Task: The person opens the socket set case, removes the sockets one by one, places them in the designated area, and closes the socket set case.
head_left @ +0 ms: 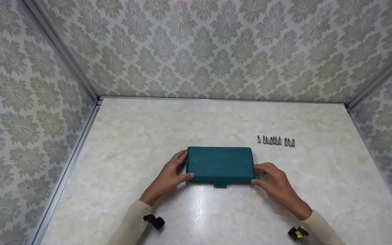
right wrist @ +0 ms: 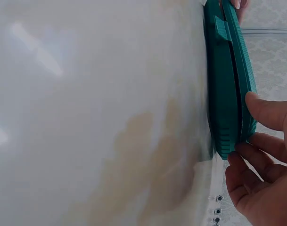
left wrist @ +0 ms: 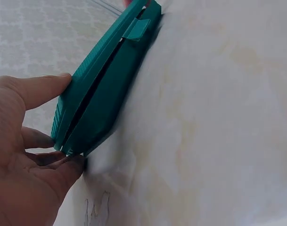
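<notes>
A teal plastic case lies flat on the table, its lid down but with a narrow dark gap along the seam. Its latch tab sticks outward from the front side. At the left end, my left hand holds the case, thumb on the lid's front corner and fingers along the side. My right hand grips the other end, its thumb on the lid edge and fingertips at the short side. What lies inside the case is hidden.
Several small dark metal bits lie in a loose row behind and right of the case. The pale marbled table meets patterned walls at the back and sides. Each wrist carries a small black device.
</notes>
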### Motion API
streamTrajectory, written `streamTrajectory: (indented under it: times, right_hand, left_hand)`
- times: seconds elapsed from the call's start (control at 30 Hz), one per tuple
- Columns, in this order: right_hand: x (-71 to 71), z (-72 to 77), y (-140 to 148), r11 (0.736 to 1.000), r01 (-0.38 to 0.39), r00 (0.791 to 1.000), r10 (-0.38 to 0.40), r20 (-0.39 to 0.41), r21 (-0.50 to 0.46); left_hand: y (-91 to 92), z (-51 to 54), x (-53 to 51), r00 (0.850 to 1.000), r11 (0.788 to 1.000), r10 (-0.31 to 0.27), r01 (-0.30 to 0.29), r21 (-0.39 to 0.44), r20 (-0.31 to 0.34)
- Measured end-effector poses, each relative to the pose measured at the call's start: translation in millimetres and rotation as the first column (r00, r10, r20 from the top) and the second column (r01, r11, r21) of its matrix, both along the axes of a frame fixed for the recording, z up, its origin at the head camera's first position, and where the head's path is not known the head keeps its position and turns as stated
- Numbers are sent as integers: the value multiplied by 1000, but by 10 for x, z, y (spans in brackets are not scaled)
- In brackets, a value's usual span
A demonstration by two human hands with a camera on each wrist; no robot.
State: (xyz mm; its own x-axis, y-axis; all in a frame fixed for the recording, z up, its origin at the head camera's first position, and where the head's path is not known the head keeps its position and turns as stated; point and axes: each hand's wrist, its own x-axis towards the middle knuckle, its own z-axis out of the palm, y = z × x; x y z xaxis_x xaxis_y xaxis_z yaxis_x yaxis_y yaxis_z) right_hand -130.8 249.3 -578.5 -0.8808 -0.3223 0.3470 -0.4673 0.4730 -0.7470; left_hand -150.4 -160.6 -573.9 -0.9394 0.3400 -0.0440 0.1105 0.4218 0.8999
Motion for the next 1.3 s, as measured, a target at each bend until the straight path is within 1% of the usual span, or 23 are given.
streamTrajectory:
  times: [0.1,0.17,0.27,0.33,0.4,0.47,0.6,0.67,0.73,0.83,0.93,1.07,1.13,1.2,1.3]
  right_hand:
    - [2,-33,-5,999,-27,999,26,-36,-30]
    - [4,-33,-11,999,-29,998,28,-48,-19]
    - [8,9,-30,997,3,996,4,-88,77]
    - [7,58,-53,988,28,990,-6,-143,153]
    - [-2,100,-90,977,38,979,6,-206,210]
    - [-19,130,-150,972,16,965,46,-257,233]
    - [-61,122,-317,962,-93,938,170,-301,255]
    - [-82,100,-410,950,-145,930,226,-291,276]
    - [-100,79,-500,935,-180,923,268,-276,307]
    - [-125,66,-621,909,-200,923,300,-242,366]
    - [-141,70,-714,895,-183,924,298,-240,406]
    - [-142,85,-795,896,-123,927,257,-272,426]
    - [-134,89,-828,891,-88,927,237,-291,446]
    - [-119,92,-865,876,-50,927,220,-304,480]
    - [-93,94,-926,840,6,924,202,-324,542]
  left_hand:
    - [11,1,-14,998,998,-13,9,-67,-59]
    - [14,-3,-23,995,994,-31,22,-105,-92]
    - [14,-6,-26,990,989,-58,40,-142,-125]
    - [12,-6,-26,989,987,-67,46,-155,-135]
    - [10,-6,-27,988,986,-70,47,-161,-136]
    - [7,-15,-31,990,986,-66,45,-160,-128]
    - [-1,-46,-35,991,989,-58,40,-146,-120]
    - [-4,-67,-37,991,990,-54,37,-135,-122]
    - [-7,-98,-44,990,992,-44,28,-119,-131]
    - [-13,-153,-54,990,997,-25,14,-80,-137]
    - [-15,-200,-57,990,999,-9,3,-41,-140]
    - [1,-240,-48,991,1000,11,-12,-5,-136]
    - [13,-256,-49,991,1000,20,-19,7,-135]
    - [24,-267,-56,989,1000,23,-22,11,-144]
    - [30,-283,-64,988,1000,26,-24,11,-154]
